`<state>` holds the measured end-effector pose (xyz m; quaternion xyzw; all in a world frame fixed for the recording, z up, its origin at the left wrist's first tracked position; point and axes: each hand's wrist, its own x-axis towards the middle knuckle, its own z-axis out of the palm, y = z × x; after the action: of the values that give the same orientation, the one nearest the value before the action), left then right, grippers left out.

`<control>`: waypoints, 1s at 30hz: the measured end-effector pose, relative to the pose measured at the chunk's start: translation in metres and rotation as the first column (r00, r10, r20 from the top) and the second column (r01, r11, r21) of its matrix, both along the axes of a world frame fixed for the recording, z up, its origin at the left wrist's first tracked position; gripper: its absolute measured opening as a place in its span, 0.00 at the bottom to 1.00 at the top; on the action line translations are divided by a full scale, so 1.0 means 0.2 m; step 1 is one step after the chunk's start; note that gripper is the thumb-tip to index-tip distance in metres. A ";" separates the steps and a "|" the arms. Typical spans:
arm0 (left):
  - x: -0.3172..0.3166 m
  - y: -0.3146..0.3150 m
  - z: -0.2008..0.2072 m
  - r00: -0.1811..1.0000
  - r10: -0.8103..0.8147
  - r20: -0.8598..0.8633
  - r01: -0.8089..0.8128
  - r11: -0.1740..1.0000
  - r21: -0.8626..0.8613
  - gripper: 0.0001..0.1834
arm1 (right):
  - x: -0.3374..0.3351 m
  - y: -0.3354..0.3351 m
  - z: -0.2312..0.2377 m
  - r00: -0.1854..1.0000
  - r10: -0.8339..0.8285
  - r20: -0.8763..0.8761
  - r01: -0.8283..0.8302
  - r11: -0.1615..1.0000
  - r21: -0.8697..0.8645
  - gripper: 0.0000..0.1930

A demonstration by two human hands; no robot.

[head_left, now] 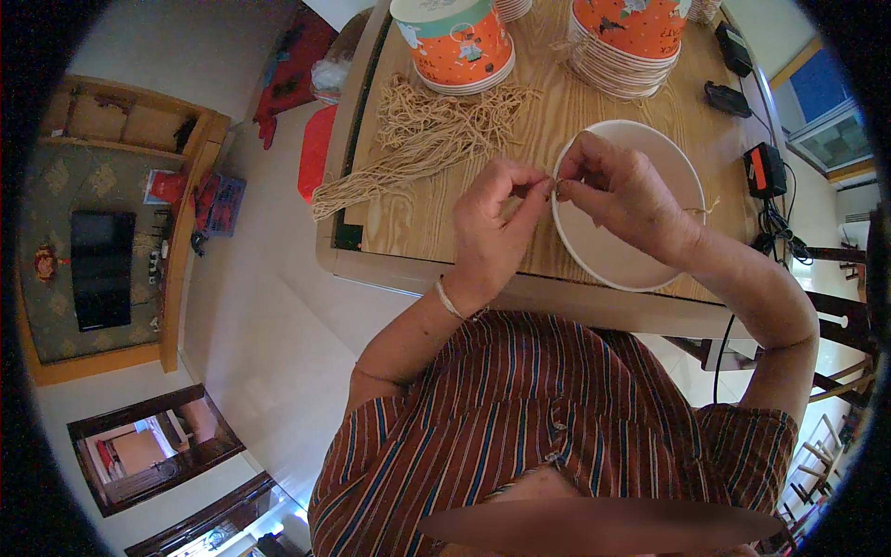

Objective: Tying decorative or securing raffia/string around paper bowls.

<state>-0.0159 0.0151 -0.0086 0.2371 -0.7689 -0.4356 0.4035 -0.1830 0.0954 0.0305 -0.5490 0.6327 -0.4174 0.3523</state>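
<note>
A round paper tub [617, 255] with a white inside and rim stands at the table's near edge, its mouth facing me. My left hand [497, 209], a pale bangle on its wrist, is just outside the tub's left rim with thumb and forefinger pinched. My right hand [626, 190] reaches across the mouth and pinches at the same spot. The fingertips meet there; whatever lies between them is too small to make out. A short piece of beige cord [711, 206] pokes out at the right rim. Beyond my left hand lies a loose bundle of beige cords [445, 130].
Orange printed tubs [464, 56] are stacked at the back, and another orange stack [631, 42] has cords around its lower rims. Black adapters and an orange-black box [764, 170] with cables line the table's right edge. A red stool [318, 153] stands left.
</note>
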 end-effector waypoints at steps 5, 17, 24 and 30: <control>0.00 0.03 0.05 0.999 0.029 0.043 -0.019 0.973 -0.230 0.06 | 0.00 0.00 0.00 1.000 -0.005 -0.003 0.005 1.000 0.010 0.08; 0.01 0.01 0.05 0.999 -0.005 0.053 0.009 0.996 -0.085 0.06 | 0.00 -0.01 0.00 0.999 -0.007 0.044 0.006 1.000 0.028 0.08; 0.00 0.01 0.05 0.995 -0.023 0.097 0.011 0.993 0.119 0.05 | 0.00 0.00 0.00 0.998 -0.009 0.068 0.005 0.998 0.058 0.08; 0.00 -0.02 0.02 0.988 -0.098 0.118 0.070 0.972 0.223 0.05 | 0.01 0.02 0.02 0.977 0.001 -0.215 -0.045 0.979 -0.197 0.08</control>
<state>-0.0151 0.0114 -0.0038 0.2747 -0.7501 -0.5179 0.3061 -0.1803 0.1003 0.0353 -0.6306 0.6150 -0.4138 0.2299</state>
